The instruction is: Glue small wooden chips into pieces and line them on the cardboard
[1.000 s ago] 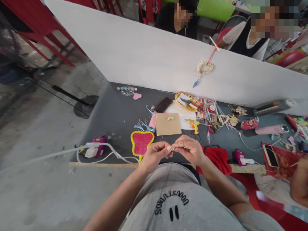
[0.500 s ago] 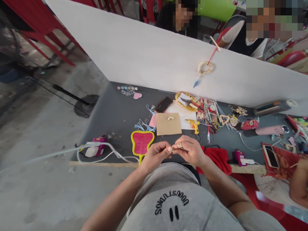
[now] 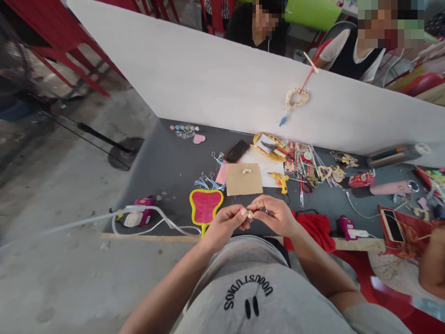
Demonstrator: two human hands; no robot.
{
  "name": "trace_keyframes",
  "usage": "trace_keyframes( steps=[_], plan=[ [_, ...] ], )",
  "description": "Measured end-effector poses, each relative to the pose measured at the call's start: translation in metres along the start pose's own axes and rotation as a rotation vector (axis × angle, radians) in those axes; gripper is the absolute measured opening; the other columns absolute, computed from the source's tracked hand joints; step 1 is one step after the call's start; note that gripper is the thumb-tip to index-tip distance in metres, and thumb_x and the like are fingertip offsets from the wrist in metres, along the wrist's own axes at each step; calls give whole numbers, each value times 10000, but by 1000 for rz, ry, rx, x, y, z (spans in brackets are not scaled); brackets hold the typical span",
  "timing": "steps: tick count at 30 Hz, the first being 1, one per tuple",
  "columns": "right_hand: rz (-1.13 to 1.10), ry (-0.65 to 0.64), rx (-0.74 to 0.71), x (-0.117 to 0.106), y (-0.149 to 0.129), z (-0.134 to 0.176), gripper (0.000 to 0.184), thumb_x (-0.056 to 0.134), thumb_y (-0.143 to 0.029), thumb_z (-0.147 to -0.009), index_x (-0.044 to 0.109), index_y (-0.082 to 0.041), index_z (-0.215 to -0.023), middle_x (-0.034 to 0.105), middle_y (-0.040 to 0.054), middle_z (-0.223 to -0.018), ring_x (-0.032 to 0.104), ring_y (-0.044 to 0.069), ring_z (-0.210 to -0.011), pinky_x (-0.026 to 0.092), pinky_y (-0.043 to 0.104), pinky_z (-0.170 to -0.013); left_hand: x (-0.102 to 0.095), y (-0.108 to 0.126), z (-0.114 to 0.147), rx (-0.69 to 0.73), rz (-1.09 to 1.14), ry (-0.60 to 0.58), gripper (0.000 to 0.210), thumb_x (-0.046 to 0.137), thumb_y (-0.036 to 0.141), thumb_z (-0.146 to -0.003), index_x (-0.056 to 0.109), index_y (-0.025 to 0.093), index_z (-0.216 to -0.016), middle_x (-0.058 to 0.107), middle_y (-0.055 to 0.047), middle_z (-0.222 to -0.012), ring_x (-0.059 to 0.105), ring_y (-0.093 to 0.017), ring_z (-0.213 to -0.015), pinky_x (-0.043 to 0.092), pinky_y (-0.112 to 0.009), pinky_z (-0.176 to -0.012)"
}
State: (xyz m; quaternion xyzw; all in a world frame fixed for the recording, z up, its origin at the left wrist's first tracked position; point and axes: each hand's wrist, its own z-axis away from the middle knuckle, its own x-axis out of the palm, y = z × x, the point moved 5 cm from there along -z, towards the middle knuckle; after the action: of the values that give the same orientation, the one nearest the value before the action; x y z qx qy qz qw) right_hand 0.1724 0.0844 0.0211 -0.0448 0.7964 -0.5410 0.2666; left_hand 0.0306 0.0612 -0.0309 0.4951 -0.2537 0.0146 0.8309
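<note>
Close to my body, at the table's front edge, my left hand [image 3: 226, 222] pinches a small cream-coloured beaded piece [image 3: 250, 214] between thumb and fingers. The fingertips of my right hand [image 3: 274, 214] are closed on the piece's other side, so much of it is covered. Beyond my hands lies a square of brown cardboard [image 3: 239, 184], with a short curved cream beaded strip [image 3: 246, 171] on it. To its right rests a yellow glue gun [image 3: 280, 181]. A pink fan with a yellow rim [image 3: 206, 207] is beside my left hand.
Blue tassels [image 3: 207, 181], a phone [image 3: 237, 150], a yellow basket with pliers [image 3: 269, 155] and scissors [image 3: 307, 185] lie behind. A heart-shaped beaded ornament [image 3: 296, 98] hangs on the white partition [image 3: 208, 69]. A cable [image 3: 153, 208] crosses the left edge; another person's arm [image 3: 433, 264] is at right.
My fingertips have shifted slightly apart around the beaded piece, and more of it shows between them. Things on the table lie as before.
</note>
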Motion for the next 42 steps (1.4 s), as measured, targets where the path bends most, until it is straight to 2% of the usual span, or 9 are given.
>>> trace_keyframes(
  steps=[4,8,14,17,22,26,30,35,42],
  plan=[
    [0,16,-12,1,-1,1,115,619,-262,-925,706,-189,-942,728,48,-857,693,129,-811,573,236,-750,1,1,-1,15,-50,6,492,663,627,-781,615,149,-673,589,-14,-579,450,-100,-541,345,-236,-554],
    [116,61,-79,-1,-3,4,103,640,-205,-905,691,-189,-992,721,60,-890,694,133,-837,580,236,-768,-1,4,0,52,-89,31,449,619,583,-843,641,149,-733,619,-19,-652,479,-106,-594,364,-233,-586],
    [277,46,-150,-1,-3,6,128,630,-200,-907,683,-191,-1023,708,80,-912,688,149,-841,592,258,-768,-3,5,0,43,-88,36,363,718,500,-794,679,141,-830,649,-20,-722,482,-97,-616,370,-221,-595],
    [242,33,-110,-2,-1,7,158,601,-223,-927,680,-196,-1061,717,87,-950,696,161,-882,596,273,-793,-3,1,-1,-12,-1,31,355,767,471,-753,684,132,-815,647,-17,-706,487,-85,-603,364,-211,-587],
    [155,118,65,-8,9,13,217,484,-225,-985,655,-221,-1118,720,69,-973,700,158,-922,598,283,-809,-4,-8,-2,-100,227,40,384,825,438,-698,721,133,-906,659,-19,-693,515,-77,-588,382,-200,-591],
    [178,112,1,-2,5,15,234,617,-268,-923,653,-220,-1149,677,83,-1033,679,161,-921,599,278,-791,-2,-10,-4,-78,265,31,335,836,409,-695,739,126,-846,660,-25,-693,521,-71,-600,395,-193,-601],
    [205,103,-73,2,0,10,180,602,-235,-931,683,-215,-1090,653,75,-986,665,152,-920,588,277,-823,-1,-10,-5,-55,240,24,328,836,419,-692,733,115,-756,636,-19,-661,508,-68,-596,387,-188,-589],
    [270,96,-136,3,-3,8,181,606,-220,-929,687,-214,-1092,652,71,-961,661,147,-884,585,263,-784,-2,-9,-5,-34,258,26,313,856,401,-667,741,133,-779,659,-22,-678,534,-81,-604,403,-197,-595],
    [208,132,-93,0,-2,9,202,655,-233,-897,676,-228,-1098,666,65,-985,676,150,-887,588,268,-802,1,-9,-6,-48,314,12,294,874,385,-642,776,134,-760,678,-36,-667,533,-81,-598,406,-196,-594]
  ],
)
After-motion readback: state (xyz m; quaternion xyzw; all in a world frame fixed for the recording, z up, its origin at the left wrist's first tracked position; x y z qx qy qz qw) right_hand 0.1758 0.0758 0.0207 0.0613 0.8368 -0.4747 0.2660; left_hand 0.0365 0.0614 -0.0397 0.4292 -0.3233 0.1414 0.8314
